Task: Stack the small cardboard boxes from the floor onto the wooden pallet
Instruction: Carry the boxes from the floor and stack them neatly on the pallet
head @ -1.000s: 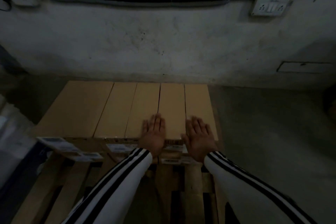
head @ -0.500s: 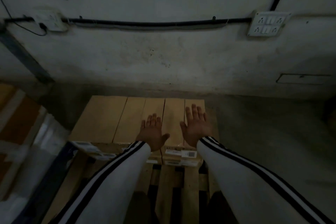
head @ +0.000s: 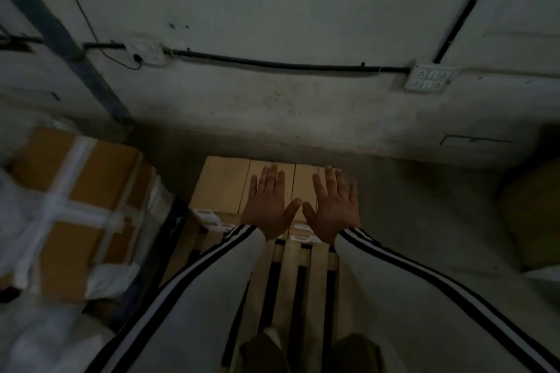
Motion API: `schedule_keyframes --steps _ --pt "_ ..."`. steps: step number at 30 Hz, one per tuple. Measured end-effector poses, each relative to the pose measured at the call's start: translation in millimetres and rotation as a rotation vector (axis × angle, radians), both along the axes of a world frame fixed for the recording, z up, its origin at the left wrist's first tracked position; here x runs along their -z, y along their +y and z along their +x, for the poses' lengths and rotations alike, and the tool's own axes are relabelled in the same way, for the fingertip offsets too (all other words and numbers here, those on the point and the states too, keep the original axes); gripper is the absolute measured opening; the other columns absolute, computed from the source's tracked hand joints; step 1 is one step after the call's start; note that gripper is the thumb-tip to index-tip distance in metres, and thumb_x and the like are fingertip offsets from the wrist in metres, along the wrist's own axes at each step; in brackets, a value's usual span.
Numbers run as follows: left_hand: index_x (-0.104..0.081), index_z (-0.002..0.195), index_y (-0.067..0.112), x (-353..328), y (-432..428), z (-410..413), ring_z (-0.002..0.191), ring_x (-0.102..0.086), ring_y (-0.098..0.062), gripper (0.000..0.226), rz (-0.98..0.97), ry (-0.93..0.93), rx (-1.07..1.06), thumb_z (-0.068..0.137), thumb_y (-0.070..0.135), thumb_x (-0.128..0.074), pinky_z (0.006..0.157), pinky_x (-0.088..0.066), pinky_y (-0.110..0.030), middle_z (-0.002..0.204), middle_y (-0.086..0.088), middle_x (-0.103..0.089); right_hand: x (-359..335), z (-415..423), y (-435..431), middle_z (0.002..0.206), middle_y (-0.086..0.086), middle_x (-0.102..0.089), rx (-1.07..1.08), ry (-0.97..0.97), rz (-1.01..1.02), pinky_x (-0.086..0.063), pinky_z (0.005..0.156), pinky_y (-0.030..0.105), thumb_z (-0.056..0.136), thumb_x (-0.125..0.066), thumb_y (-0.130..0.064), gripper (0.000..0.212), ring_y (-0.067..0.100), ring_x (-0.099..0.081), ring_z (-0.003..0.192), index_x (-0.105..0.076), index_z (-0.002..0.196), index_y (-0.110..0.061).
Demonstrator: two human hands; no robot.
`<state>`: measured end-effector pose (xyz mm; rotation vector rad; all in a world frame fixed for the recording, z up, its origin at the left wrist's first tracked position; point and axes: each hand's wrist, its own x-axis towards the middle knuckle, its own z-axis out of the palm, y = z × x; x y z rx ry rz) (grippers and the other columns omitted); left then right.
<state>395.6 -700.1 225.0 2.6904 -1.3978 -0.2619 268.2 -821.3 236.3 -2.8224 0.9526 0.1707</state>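
A row of small tan cardboard boxes with white labels on their near ends lies side by side at the far end of the wooden pallet, close to the wall. My left hand and my right hand hang flat above the boxes, fingers spread, palms down, holding nothing. Whether they touch the box tops I cannot tell. Both arms wear white sleeves with black stripes. The hands hide most of the right-hand boxes.
A large carton bound with white straps stands left of the pallet among white wrapped bundles. A grey wall with a black conduit and a switch panel rises behind. Another brown box sits at the right edge on the grey floor.
The view has pulled back and up, so the boxes look smaller and farther. My hands have lifted off the near ends of the boxes and spread open above them.
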Motion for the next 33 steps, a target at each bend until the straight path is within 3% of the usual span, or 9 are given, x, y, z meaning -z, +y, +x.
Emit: schedule_keyframes --steps 5,11,19,23,27,33 --pt "0.001 0.161 0.008 -15.5 59.5 -46.3 0.155 0.014 -0.027 0.084 0.027 0.026 -0.059 0.100 0.064 -0.016 0.125 0.007 -0.050 0.168 -0.013 0.012 -22.1 -34.5 49.5 0.168 0.006 0.018 -0.044 0.015 -0.025 0.009 0.123 0.054 0.100 -0.022 -0.058 0.076 0.027 0.018 0.154 0.006 0.161 -0.024" --pt "-0.003 0.161 0.011 1.0 134.5 -129.9 0.155 0.011 -0.026 0.079 -0.003 0.067 -0.196 0.102 0.062 -0.019 0.125 0.005 -0.050 0.169 -0.011 0.009 -0.4 -95.7 117.6 0.165 0.009 0.025 -0.130 0.083 -0.009 0.009 0.123 0.053 0.101 -0.034 -0.048 0.085 0.028 0.021 0.153 0.020 0.158 -0.014" --pt "-0.007 0.162 0.015 70.2 270.5 -326.9 0.156 0.007 -0.027 0.079 -0.009 0.074 -0.501 0.101 0.064 -0.016 0.125 0.007 -0.049 0.169 -0.011 0.002 76.8 -236.0 248.3 0.165 0.008 0.025 -0.379 0.111 0.024 0.010 0.123 0.053 0.101 -0.030 -0.054 0.084 0.028 0.020 0.153 0.017 0.159 -0.016" --pt "-0.009 0.161 0.013 81.6 334.7 -419.1 0.156 0.004 -0.029 0.097 0.026 0.146 -0.662 0.086 0.073 0.004 0.125 0.005 -0.049 0.169 -0.014 0.000 82.1 -302.3 312.3 0.166 0.009 0.021 -0.513 0.118 0.075 0.011 0.122 0.052 0.098 -0.033 -0.063 0.090 0.028 0.015 0.154 0.016 0.159 -0.017" --pt "-0.008 0.161 0.013 78.3 394.6 -488.4 0.156 0.007 -0.030 0.080 0.005 0.187 -0.810 0.100 0.064 -0.013 0.125 0.004 -0.050 0.169 -0.013 0.003 80.9 -349.9 373.3 0.168 0.011 0.014 -0.669 0.075 0.059 0.006 0.122 0.054 0.098 -0.037 -0.059 0.089 0.029 0.010 0.155 0.010 0.160 -0.016" --pt "-0.004 0.162 0.012 93.4 475.4 -543.9 0.156 0.002 -0.027 0.080 -0.043 0.204 -0.987 0.102 0.063 -0.021 0.126 0.002 -0.048 0.169 -0.011 0.000 91.6 -375.1 458.4 0.169 0.008 0.006 -0.851 0.123 0.002 0.002 0.124 0.053 0.096 -0.040 -0.061 0.089 0.028 0.006 0.155 0.003 0.162 -0.019"
